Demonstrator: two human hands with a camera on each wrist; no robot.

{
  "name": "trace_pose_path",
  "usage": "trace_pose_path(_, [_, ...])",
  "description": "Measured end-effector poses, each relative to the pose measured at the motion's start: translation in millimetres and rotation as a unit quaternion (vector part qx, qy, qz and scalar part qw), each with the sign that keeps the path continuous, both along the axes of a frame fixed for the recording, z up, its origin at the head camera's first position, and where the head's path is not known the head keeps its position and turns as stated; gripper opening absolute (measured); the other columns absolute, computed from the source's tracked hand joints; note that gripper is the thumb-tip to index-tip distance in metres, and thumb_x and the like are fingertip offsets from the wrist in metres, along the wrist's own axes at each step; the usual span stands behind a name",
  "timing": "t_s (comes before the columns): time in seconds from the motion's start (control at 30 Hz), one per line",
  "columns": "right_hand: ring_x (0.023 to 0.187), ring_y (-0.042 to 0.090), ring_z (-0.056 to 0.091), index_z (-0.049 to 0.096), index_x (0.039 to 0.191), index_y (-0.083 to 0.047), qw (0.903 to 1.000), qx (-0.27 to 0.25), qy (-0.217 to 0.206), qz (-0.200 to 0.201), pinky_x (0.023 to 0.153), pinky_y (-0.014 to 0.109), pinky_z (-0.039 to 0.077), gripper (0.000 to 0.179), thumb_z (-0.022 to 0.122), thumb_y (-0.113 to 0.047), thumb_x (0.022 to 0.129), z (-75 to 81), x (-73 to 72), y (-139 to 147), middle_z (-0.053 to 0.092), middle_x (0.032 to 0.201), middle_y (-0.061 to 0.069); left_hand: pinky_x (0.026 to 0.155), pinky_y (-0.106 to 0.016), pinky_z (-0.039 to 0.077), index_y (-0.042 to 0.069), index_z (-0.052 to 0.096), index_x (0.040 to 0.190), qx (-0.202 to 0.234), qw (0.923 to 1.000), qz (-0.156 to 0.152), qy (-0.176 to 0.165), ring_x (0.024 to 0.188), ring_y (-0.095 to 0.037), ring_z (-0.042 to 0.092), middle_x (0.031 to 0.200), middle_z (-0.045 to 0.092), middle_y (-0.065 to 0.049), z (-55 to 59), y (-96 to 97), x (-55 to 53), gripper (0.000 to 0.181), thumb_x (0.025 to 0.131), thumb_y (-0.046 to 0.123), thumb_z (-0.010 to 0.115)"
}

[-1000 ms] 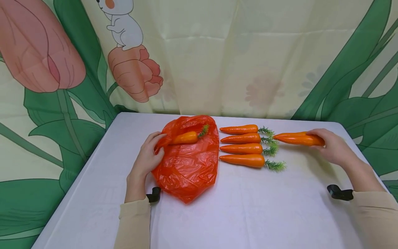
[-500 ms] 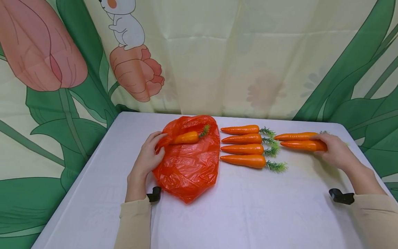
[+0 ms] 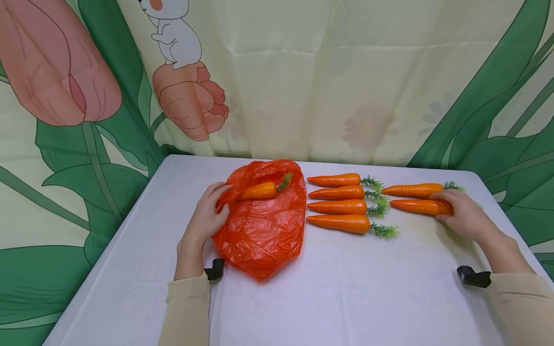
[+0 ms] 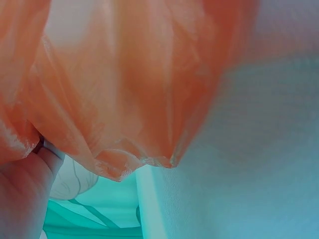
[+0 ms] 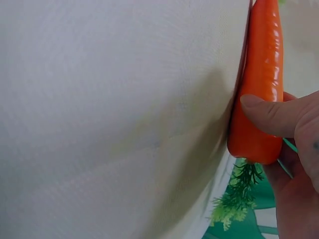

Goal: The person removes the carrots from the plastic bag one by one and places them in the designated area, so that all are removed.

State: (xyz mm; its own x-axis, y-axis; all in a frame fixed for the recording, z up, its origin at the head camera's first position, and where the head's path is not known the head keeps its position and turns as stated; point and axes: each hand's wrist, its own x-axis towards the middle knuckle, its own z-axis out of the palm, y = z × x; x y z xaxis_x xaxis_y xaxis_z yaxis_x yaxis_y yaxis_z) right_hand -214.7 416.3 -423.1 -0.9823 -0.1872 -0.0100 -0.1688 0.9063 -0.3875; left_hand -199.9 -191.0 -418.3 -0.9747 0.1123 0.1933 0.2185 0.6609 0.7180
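At the table's right my right hand (image 3: pixel 463 214) grips an orange carrot (image 3: pixel 420 206) near its thick end, tip pointing left. In the right wrist view the thumb lies across this carrot (image 5: pixel 261 64), and its green top hangs below. Another carrot (image 3: pixel 411 190) lies just behind it, parallel. My left hand (image 3: pixel 207 214) holds the edge of a crumpled red plastic bag (image 3: pixel 264 230). One carrot (image 3: pixel 258 191) lies at the bag's upper part, its tip hidden near the left fingers. Thin translucent plastic (image 4: pixel 134 89) fills much of the left wrist view.
Several carrots (image 3: pixel 337 207) lie in a stacked row right of the bag, leafy tops to the right. A white cloth (image 3: pixel 346 288) covers the table. Behind it hangs a curtain (image 3: pixel 277 86) printed with flowers and a white animal.
My right hand has moved slightly nearer with its carrot, which now lies apart from the one behind, whose green top shows. The left hand and bag stay put.
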Motion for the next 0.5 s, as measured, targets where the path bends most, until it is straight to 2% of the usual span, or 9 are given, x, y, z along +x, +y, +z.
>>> trace_pose_path(0.27, [0.120,0.061,0.031,0.053,0.126,0.013,0.9996,0.005,0.028,0.002,0.098,0.078,0.027,0.049,0.075,0.004,0.082,-1.1,4.5,3.4,0.040,0.132,0.041,0.109,-0.052,0.040,0.009,0.053,0.144,0.000,0.9999,0.008,-0.012,0.139,-0.033,0.039,0.154,0.038,-0.010,-0.1,1.9,-0.5,0.049,0.096,0.004,0.058])
trace_pose_path(0.5, [0.115,0.061,0.032,0.054,0.124,0.013,0.9986,0.014,0.049,-0.009,0.094,0.079,0.030,0.048,0.075,0.005,0.081,-0.9,8.2,8.5,0.041,0.129,0.040,0.111,-0.053,0.038,0.008,0.054,0.144,-0.004,1.0000,0.002,-0.005,0.139,-0.033,0.039,0.153,0.039,-0.010,-0.4,1.0,-1.1,0.048,0.095,0.004,0.057])
